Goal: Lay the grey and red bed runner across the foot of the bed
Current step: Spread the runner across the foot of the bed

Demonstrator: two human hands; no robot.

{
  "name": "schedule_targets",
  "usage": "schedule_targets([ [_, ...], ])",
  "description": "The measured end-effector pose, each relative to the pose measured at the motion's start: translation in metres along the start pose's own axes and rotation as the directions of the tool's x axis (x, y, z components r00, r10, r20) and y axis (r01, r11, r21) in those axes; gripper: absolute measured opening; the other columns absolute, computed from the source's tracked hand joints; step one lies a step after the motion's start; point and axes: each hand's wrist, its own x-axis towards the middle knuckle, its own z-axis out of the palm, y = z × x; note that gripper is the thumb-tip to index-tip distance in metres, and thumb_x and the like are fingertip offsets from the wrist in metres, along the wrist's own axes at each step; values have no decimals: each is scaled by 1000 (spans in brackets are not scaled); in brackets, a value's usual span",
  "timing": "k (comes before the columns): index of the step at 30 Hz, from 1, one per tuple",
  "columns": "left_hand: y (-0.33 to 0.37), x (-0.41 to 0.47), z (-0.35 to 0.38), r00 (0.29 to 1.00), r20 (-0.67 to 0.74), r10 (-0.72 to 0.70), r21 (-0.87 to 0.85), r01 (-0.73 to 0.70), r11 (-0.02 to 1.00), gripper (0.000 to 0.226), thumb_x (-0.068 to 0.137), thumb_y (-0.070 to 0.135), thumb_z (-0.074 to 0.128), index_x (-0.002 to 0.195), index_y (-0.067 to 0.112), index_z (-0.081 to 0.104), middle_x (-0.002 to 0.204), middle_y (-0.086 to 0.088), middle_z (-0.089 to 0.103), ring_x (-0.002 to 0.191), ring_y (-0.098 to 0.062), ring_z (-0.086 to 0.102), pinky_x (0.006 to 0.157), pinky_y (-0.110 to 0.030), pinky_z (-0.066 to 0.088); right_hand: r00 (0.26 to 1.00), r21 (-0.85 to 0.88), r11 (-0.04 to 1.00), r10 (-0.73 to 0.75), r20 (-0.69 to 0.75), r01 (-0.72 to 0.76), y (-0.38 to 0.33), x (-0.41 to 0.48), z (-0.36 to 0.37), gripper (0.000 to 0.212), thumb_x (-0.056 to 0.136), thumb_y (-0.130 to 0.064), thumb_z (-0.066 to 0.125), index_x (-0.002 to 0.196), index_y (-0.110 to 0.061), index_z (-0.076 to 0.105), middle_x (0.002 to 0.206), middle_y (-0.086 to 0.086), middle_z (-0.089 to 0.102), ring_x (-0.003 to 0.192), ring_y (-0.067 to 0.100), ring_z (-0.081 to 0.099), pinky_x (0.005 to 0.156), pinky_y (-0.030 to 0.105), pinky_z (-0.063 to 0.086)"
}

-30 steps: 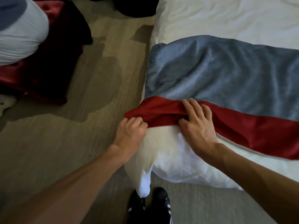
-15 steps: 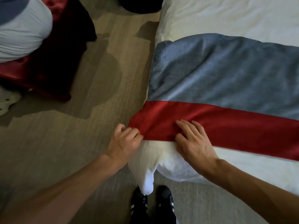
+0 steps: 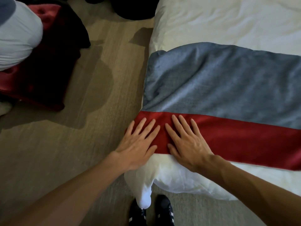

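**Runner on the bed, creases left to smooth**

The runner [image 3: 219, 88] lay across the foot of the bed [image 3: 228, 18], its grey panel [image 3: 228, 75] toward the head and its red band [image 3: 244, 141] toward the foot edge; one end reached the bed's left edge by the foot corner, while the other ran out of frame on the right, so how that end lay could not be told.

The left hand [image 3: 136, 147] and right hand [image 3: 187, 147] rested flat on the red band near the left edge, side by side and close but apart; the fingers were straight and spread, pressing the cloth and gripping nothing; the left palm sat at the very edge of the bed.

By my reading the laying itself was largely done at this end; what remained was tidying. The grey panel was rumpled and bunched toward the left edge; the band ran somewhat askew to the foot edge; a white duvet corner [image 3: 145, 193] drooped off the foot corner above the shoes [image 3: 162, 209].

No box, basket or other container showed; on the floor [image 3: 81, 111] off the left edge lay a dark red cushion [image 3: 45, 79], with a pale bundle [image 3: 17, 38] overlapping it.
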Motion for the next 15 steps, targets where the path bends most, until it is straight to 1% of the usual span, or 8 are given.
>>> schedule_targets([
  [2, -3, 1, -1, 1000, -9, 15, -13, -15, 1000, 68, 87, 54, 8, 149, 26, -3, 159, -1, -5, 144, -24, -8, 116, -49, 1, 1000, 7, 1000, 0, 11, 0, 0, 1, -5, 66, 91, -50, 24, 149, -19, 18, 158, 15, 9, 145, 30, 5, 116, 53, 6],
  [5, -10, 4, -13, 997, -67, 41, -41, -43, 998, 68, 87, 51, 13, 149, 24, 2, 159, -4, -1, 145, -25, -3, 116, -48, 2, 1000, 31, 999, 7, -24, -7, 3, 7, -24, 61, 89, -45, 40, 142, -14, 37, 151, 20, 29, 141, 34, 25, 113, 53, 20],
  [7, -20, 13, -26, 994, -105, 31, -51, -36, 998, 68, 88, 50, 16, 149, 23, 5, 159, -6, -1, 145, -25, -2, 115, -48, 3, 997, 43, 998, 42, -66, -39, 8, 21, -40, 57, 88, -38, 50, 139, -12, 43, 148, 23, 34, 138, 35, 30, 111, 53, 26],
  [9, -31, 27, -38, 992, -122, 10, -55, -17, 998, 67, 90, 50, 19, 150, 23, 4, 159, -6, -4, 145, -25, -3, 115, -48, 2, 991, 35, 996, 90, -97, -87, 14, 38, -53, 58, 88, -34, 52, 140, -12, 41, 149, 24, 29, 139, 35, 26, 112, 52, 23],
  [11, -43, 43, -47, 990, -139, -35, -77, 24, 997, 66, 92, 48, 25, 150, 23, 3, 159, -5, -4, 145, -25, -1, 115, -48, 3, 987, 30, 991, 133, -95, -130, 23, 58, -63, 59, 91, -34, 46, 144, -13, 32, 153, 23, 20, 143, 33, 17, 115, 49, 16],
  [13, -51, 61, -53, 982, -157, -105, -135, 84, 987, 65, 94, 47, 26, 150, 22, 3, 159, -6, -2, 144, -24, 1, 116, -47, 6, 986, 22, 990, 140, -96, -138, 34, 77, -71, 59, 94, -35, 41, 147, -15, 25, 155, 21, 13, 144, 31, 9, 116, 45, 12],
  [15, -57, 80, -58, 971, -162, -174, -181, 144, 973, 64, 95, 45, 26, 149, 21, 2, 159, -7, 0, 144, -24, 1, 116, -47, 8, 985, 21, 991, 135, -106, -134, 47, 96, -80, 59, 94, -35, 40, 147, -15, 23, 156, 20, 12, 144, 30, 8, 116, 43, 11],
])
